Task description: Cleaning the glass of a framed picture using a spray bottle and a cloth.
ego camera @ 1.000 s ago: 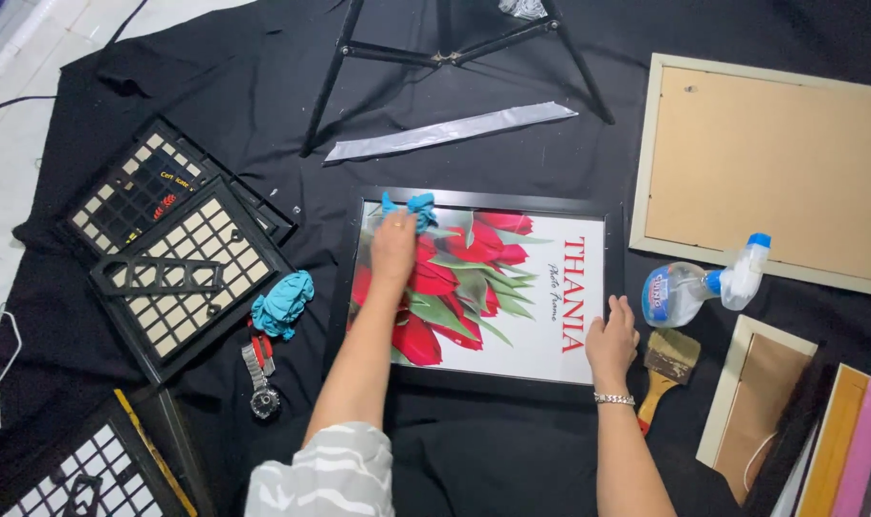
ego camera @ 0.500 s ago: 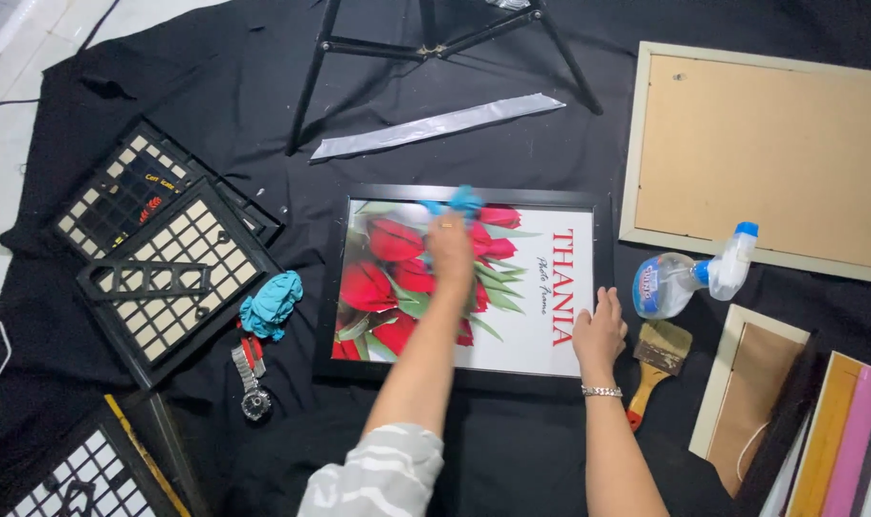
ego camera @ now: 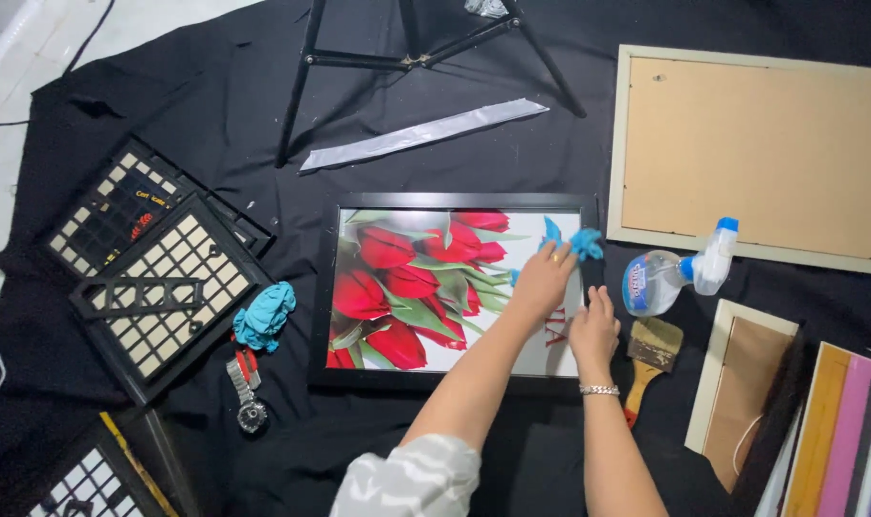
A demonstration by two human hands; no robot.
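Black cloth (ego camera: 215, 115) on floor: a framed tulip picture (ego camera: 407, 287) is being wiped, a blue rag (ego camera: 574, 239) pinched under the left hand (ego camera: 543, 278) at its right edge, right hand (ego camera: 593, 330) pressed flat on the lower right corner; wiping judged incomplete.

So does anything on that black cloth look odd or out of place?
A wristwatch lies on the cloth beside a crumpled blue rag, odd among picture frames. The spray bottle lies tipped on its side. Nothing looks spilled or broken.

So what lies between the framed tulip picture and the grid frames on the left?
In the head view, a crumpled blue cloth and a wristwatch lie on the black sheet between the framed tulip picture and the grid frames.
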